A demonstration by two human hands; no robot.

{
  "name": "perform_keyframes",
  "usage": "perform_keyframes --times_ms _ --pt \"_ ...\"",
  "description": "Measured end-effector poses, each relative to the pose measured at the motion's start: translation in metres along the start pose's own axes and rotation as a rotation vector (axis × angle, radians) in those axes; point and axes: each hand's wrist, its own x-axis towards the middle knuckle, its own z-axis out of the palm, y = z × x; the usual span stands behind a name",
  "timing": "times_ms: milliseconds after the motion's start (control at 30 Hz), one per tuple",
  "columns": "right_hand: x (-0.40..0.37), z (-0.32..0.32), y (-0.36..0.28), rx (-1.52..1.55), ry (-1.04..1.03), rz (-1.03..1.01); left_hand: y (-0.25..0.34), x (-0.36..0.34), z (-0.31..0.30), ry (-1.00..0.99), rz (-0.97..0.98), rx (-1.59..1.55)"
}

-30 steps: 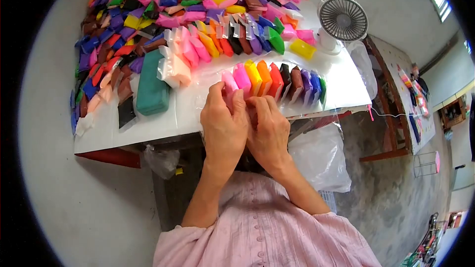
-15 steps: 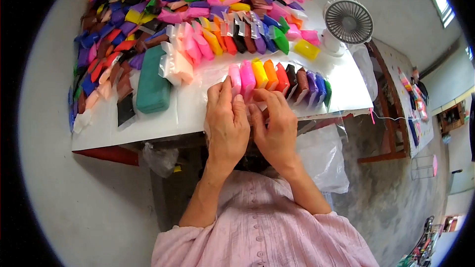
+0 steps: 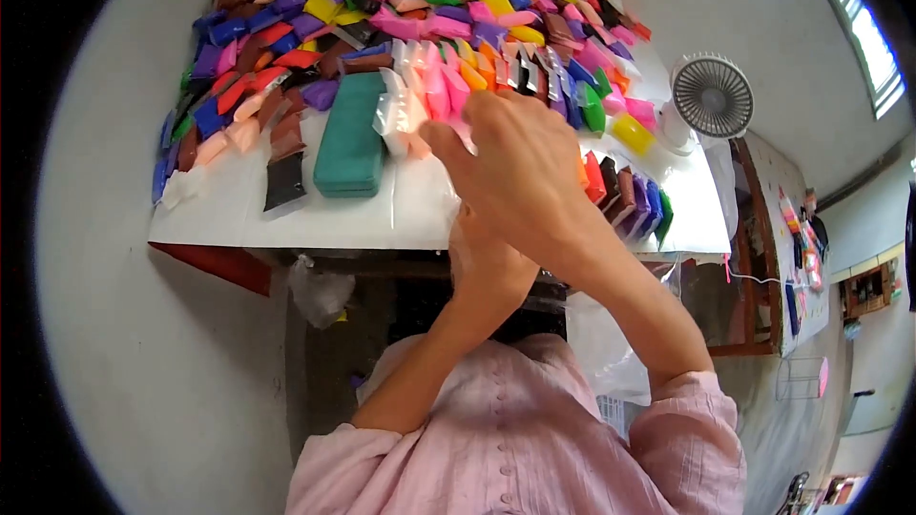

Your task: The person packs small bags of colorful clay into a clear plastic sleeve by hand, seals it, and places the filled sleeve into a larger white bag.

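Note:
My right hand [image 3: 530,167] reaches forward and left over the table, crossing above my left hand. Its fingertips are near the peach packets [image 3: 405,114] and pink packets [image 3: 437,91] in the back row; whether they touch is unclear. Below it, my left hand [image 3: 491,257] is at the table's front edge, its fingers mostly hidden. The front row shows red [image 3: 594,177], brown [image 3: 622,193], purple, blue and green [image 3: 665,217] packets at its right part; my right hand covers the rest. Left of the peach packets lies a teal block [image 3: 351,138].
A large heap of coloured packets [image 3: 401,8] covers the back of the white table [image 3: 334,224]. A small fan [image 3: 711,95] stands at the right, near a yellow packet [image 3: 632,133]. Plastic bags [image 3: 320,291] hang below the front edge.
My right hand has lifted from the front row and moved forward over my left hand towards the back row. The view has shifted, so the table sits further right.

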Motion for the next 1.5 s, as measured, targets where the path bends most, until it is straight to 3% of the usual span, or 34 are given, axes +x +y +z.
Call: perform_keyframes --times_ms 33,133,233,333,433,700,833,967,1033,1067,1100,1133,1233,1333,1500 --pt "0.011 0.009 -0.005 0.002 -0.018 -0.004 -0.005 -0.002 0.007 0.084 0.098 0.136" --pt "0.033 0.039 -0.013 0.002 -0.066 -0.024 -0.002 -0.001 0.0 0.014 0.123 0.218" --pt "0.046 0.055 -0.018 -0.047 -0.129 -0.03 -0.001 0.001 -0.007 -0.039 0.134 0.126" --pt "0.045 0.069 -0.014 -0.056 -0.024 -0.052 0.004 0.002 -0.008 -0.024 0.109 0.126" --pt "0.047 0.071 -0.013 -0.07 -0.094 -0.022 -0.007 0.001 0.0 0.08 0.159 0.106" --pt "0.05 0.078 -0.01 -0.001 -0.102 -0.061 -0.004 -0.002 0.0 0.077 0.081 0.039" --pt "0.054 0.079 -0.007 -0.034 -0.113 -0.053 -0.006 0.002 -0.002 0.062 0.012 -0.005" --pt "0.053 0.068 -0.006 -0.019 -0.086 0.008 -0.01 0.003 -0.001 0.1 0.072 -0.057" --pt "0.049 0.042 -0.01 -0.009 0.001 0.016 -0.013 0.005 0.0 0.101 0.069 -0.075" --pt "0.047 0.02 -0.01 0.013 -0.068 0.078 -0.012 0.005 -0.001 0.101 0.027 -0.108" --pt "0.037 0.001 -0.01 0.133 0.051 0.115 -0.009 0.006 -0.002 0.102 -0.015 -0.142" --pt "0.028 -0.02 -0.01 0.193 0.015 0.219 -0.008 0.006 -0.004 0.101 -0.014 -0.139" --pt "-0.016 -0.049 0.005 0.509 0.103 0.281 -0.006 0.007 -0.01 0.062 -0.039 -0.147" --pt "-0.053 -0.037 0.021 0.873 0.07 0.431 -0.01 0.002 -0.014 0.008 -0.117 -0.106" --pt "-0.068 -0.021 0.033 1.112 0.042 0.673 -0.009 0.004 -0.016 -0.029 -0.159 -0.286"
